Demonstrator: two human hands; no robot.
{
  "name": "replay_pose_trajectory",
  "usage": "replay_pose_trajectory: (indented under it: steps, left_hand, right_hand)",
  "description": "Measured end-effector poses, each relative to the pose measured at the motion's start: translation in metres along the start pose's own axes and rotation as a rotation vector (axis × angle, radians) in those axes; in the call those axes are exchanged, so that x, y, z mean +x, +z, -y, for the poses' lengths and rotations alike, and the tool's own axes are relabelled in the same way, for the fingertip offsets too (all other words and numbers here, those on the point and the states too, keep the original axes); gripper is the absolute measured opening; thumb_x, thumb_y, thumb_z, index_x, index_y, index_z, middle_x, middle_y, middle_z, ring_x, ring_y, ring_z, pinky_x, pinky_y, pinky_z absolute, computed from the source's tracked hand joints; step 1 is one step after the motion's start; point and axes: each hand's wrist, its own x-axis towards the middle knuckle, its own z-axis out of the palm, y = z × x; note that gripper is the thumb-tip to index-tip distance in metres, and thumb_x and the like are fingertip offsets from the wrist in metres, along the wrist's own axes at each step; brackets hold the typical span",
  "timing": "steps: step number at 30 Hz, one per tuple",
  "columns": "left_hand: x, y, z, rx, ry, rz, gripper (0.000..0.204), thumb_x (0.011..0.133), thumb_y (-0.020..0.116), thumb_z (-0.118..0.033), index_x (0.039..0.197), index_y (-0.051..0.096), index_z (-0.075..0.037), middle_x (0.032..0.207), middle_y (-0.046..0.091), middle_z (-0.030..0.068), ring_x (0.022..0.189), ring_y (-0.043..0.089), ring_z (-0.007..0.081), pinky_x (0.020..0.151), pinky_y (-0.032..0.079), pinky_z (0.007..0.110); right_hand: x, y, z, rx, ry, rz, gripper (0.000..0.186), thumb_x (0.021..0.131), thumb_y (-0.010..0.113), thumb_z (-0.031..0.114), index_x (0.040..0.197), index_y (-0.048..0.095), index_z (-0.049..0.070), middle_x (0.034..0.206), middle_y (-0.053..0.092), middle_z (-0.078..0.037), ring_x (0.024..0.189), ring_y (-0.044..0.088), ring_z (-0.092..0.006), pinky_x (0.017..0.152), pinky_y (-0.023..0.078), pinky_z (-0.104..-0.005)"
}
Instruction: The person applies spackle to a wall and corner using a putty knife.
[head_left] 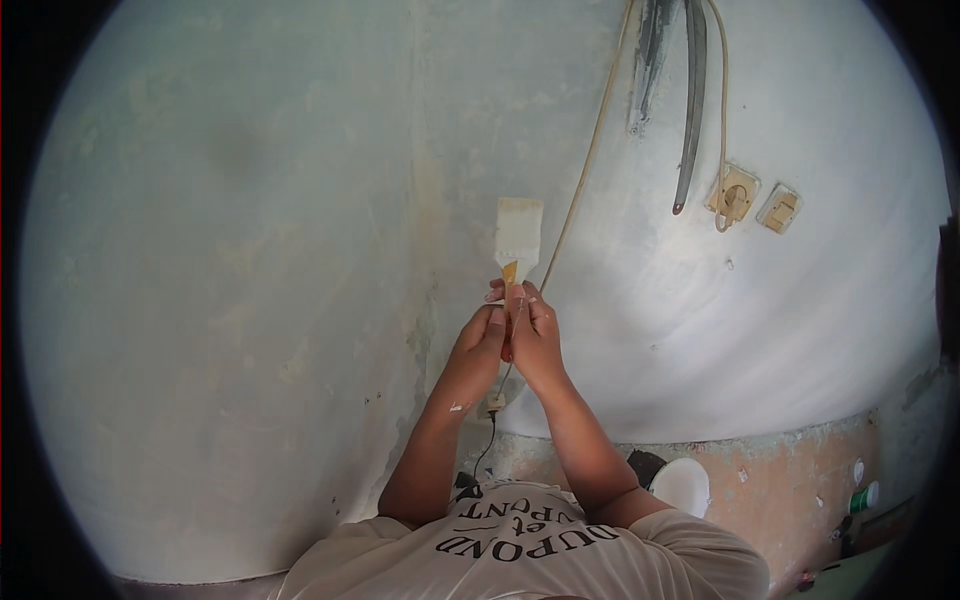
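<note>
Against the pale plastered wall (250, 250): left hand (478, 345) and right hand (537, 340), fingers closed together round the handle of a putty knife (518, 240), blade flat to the wall. Risk: blade snagging the hanging cord (585, 165) just beside it. Further right: two wall sockets (755, 200).

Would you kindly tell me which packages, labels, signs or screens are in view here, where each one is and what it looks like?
Shirt print: dark curved lettering on the person's cream shirt, bottom centre.
Small container: low on the right by the wall's base, white with a green band; too small to make out a label.
No signs or screens are in view; the two beige fittings on the wall, upper right, are plain square plates.
</note>
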Motion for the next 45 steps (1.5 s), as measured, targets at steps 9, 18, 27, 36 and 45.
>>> replay_pose_trajectory:
  steps: [9,18,27,36,45]
  left_hand:
    - [0.004,0.003,0.019,-0.132,0.164,0.0,0.028,0.106,0.038,-0.018,0.124,0.053,-0.004,0.094,0.059,0.0026,0.076,0.053,0.0073,0.066,0.045,0.026]
    - [0.025,-0.011,0.003,-0.15,0.33,-0.239,0.024,0.097,0.061,-0.013,0.118,0.057,-0.001,0.088,0.057,0.0,0.065,0.052,0.0059,0.052,0.038,0.02]
    - [0.069,-0.031,-0.031,-0.077,0.409,-0.24,0.017,0.094,0.067,-0.013,0.106,0.057,-0.005,0.081,0.056,-0.0012,0.055,0.043,0.0033,0.046,0.03,0.019]
    - [0.114,-0.05,-0.03,-0.012,0.152,-0.277,0.029,0.104,0.036,-0.027,0.087,0.053,-0.011,0.06,0.042,-0.0057,0.045,0.031,0.0033,0.041,0.021,0.022]
    - [0.104,-0.057,0.094,0.205,-0.031,-0.455,0.031,0.101,0.042,-0.027,0.078,0.052,-0.01,0.058,0.043,-0.003,0.041,0.034,0.0066,0.037,0.023,0.027]
  right_hand:
    - [-0.014,-0.017,0.015,0.11,0.265,0.19,0.046,0.106,0.038,0.036,0.122,0.06,-0.002,0.1,0.064,-0.009,0.089,0.058,-0.0145,0.077,0.047,-0.0281]
    - [-0.028,-0.038,-0.012,0.172,0.235,0.147,0.05,0.106,0.037,0.04,0.121,0.06,-0.002,0.116,0.063,-0.012,0.106,0.058,-0.0191,0.081,0.05,-0.0317]
    - [-0.039,-0.044,-0.019,0.087,0.297,0.222,0.05,0.106,0.037,0.041,0.114,0.061,-0.001,0.112,0.063,-0.011,0.101,0.058,-0.0179,0.081,0.05,-0.032]
    - [-0.04,-0.046,-0.021,0.081,0.356,0.291,0.052,0.105,0.037,0.044,0.115,0.061,-0.001,0.115,0.063,-0.011,0.108,0.06,-0.0199,0.085,0.05,-0.0327]
    - [-0.034,-0.036,-0.036,0.11,0.371,0.353,0.052,0.105,0.039,0.045,0.11,0.063,0.0,0.107,0.065,-0.009,0.099,0.059,-0.0174,0.078,0.05,-0.0314]
